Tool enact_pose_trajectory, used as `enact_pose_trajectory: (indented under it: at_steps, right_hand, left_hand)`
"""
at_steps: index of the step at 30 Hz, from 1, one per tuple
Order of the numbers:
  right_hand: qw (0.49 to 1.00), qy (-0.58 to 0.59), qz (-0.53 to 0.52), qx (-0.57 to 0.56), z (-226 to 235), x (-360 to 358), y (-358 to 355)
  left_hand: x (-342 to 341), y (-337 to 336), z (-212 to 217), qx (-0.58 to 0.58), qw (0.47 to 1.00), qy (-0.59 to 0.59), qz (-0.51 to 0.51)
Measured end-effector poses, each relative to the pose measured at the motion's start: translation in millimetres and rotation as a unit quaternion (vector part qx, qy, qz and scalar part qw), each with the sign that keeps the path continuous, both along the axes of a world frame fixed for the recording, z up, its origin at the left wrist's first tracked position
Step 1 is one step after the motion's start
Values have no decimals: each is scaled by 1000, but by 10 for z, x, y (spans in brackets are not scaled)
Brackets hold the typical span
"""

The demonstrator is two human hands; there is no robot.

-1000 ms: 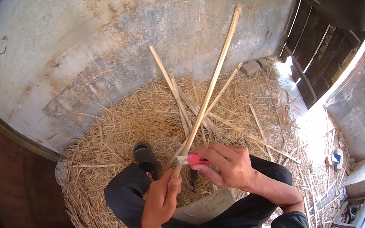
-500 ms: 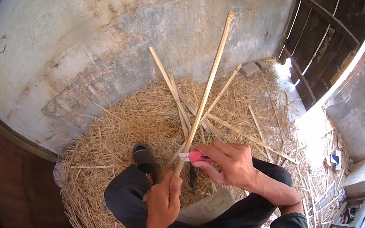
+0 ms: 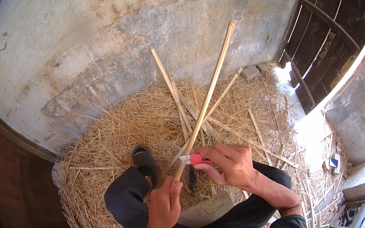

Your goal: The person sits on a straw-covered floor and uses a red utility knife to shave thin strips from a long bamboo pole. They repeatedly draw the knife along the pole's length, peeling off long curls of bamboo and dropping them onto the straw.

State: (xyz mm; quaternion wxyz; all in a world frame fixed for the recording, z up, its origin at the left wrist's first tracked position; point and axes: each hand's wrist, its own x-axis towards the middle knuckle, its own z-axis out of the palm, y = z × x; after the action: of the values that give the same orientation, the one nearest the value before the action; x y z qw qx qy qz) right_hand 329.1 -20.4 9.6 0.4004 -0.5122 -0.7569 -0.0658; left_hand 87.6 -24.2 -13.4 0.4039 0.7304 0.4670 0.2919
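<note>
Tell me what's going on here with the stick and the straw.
A seated person grips the lower end of a long bamboo strip in the left hand, so it points up and away toward the concrete wall. The right hand holds a red utility knife with its blade against the strip just above the left hand. More strips lie on the pile of straw shavings around the person's black shoe.

Floor: straw [image 3: 110, 132] heaped against the wall.
Wall [image 3: 111, 24]: grey, stained concrete.
Door [image 3: 327, 45]: dark wooden, at upper right.
Loose sticks [image 3: 174, 92]: lying on the straw.
</note>
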Motion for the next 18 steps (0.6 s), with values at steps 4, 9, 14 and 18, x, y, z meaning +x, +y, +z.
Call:
enact_pose_trajectory:
  at_steps: [4,9,14,18]
  right_hand:
    - [991,87,-99,-17,154,322,177]
    - [977,106,-184,-2,107,696,324]
    - [957,105,-269,-34,156,1067,398]
    - [962,99,-253,3,48,1139,476]
  left_hand:
    - [-76,-169,-31,-53,998,32,-15]
    - [-211,-292,-193,-78,995,50,-44]
    - [-329,-413,-239,-53,996,57,-53]
    - [-380,-453,-231,-88,992,66,-55]
